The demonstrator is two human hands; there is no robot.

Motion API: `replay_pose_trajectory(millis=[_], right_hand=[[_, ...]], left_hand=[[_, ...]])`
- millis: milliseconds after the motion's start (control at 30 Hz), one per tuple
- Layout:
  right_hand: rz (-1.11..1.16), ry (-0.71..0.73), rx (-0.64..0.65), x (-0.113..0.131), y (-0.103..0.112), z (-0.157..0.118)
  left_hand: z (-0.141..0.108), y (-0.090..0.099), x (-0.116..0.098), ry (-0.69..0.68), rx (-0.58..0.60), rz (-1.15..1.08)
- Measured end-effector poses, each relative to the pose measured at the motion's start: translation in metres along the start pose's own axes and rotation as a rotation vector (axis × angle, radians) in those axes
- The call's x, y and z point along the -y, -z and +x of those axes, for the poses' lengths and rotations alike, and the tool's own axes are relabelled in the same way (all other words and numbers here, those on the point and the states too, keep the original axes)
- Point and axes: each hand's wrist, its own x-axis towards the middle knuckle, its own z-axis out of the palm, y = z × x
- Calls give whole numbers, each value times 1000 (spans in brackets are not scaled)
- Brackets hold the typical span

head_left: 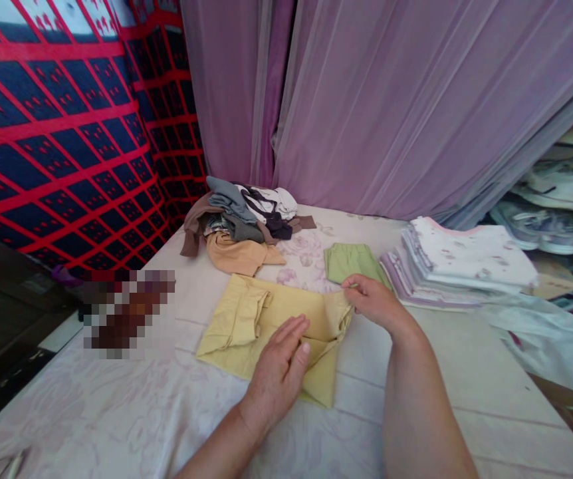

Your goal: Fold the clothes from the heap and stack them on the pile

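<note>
A yellow garment [286,305] lies partly folded on a bed with a pale floral sheet [356,426]. My left hand [281,366] rests flat on the garment's middle, palm down, its fingers stretched out. At the garment's upper right corner, my right hand [370,298] pinches the yellow cloth between thumb and fingers. Just beyond my right hand is a folded green garment [350,263], lying flat on the sheet.
A loose heap of clothes [239,219] is at the back left. To the right stands a stack of folded clothes [466,256]. Purple curtains [366,100] hang behind the bed, and shoes [540,213] sit on a rack at the far right.
</note>
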Motion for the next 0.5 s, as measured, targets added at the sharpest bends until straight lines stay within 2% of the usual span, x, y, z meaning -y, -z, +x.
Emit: replay_pose_trajectory(millis=[67,167,300,433,500], right_hand=[[26,-2,7,-1,1,1],[64,2,15,-1,0,2],[156,43,13,0,-5,4],[303,63,28,6,-14,7],[384,70,43,12,-18,8]], left_hand=[[19,4,-2,-8,78,126],[54,5,-5,-106,237,303],[94,-5,-8,-212,412,374],[112,-18,-2,-208,439,273],[114,-23,4,-105,417,167]])
